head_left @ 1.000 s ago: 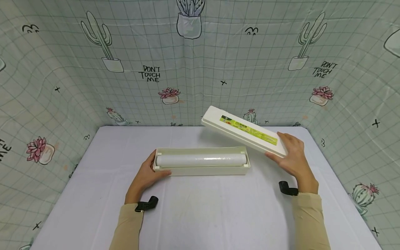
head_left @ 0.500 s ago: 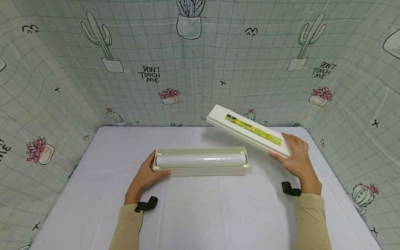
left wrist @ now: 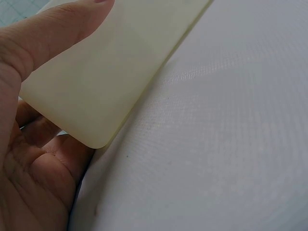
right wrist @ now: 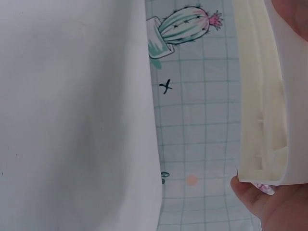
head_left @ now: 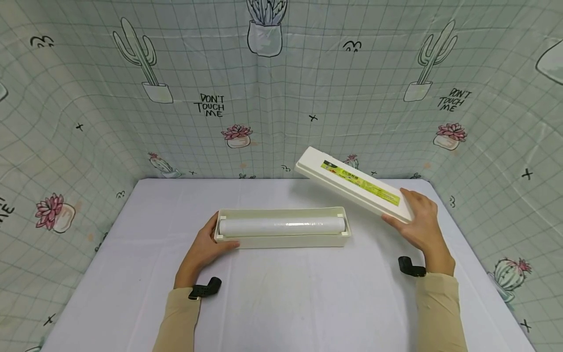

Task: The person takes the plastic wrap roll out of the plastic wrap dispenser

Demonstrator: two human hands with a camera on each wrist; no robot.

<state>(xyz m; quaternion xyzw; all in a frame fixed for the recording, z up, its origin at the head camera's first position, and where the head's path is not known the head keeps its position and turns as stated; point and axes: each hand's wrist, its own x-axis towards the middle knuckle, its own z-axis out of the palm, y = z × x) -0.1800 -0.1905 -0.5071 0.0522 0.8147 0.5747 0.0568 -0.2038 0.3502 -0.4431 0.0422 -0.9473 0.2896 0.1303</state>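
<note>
A long cream box sits on the table with a shiny roll of cling film lying inside it. My left hand grips the box's left end, thumb along the front wall and fingers behind. In the left wrist view, the thumb presses the box wall. My right hand holds a white lid with a yellow-green label by its right end, raised and tilted above the table, right of and behind the box. The lid's hollow underside shows in the right wrist view.
A white cloth covers the table. A grid-patterned curtain with cactus drawings rises behind it and at both sides. Each wrist wears a black camera strap, such as the left strap.
My right hand has shifted the lid a little to the right, away from the box. The left hand and the box stay in place.
</note>
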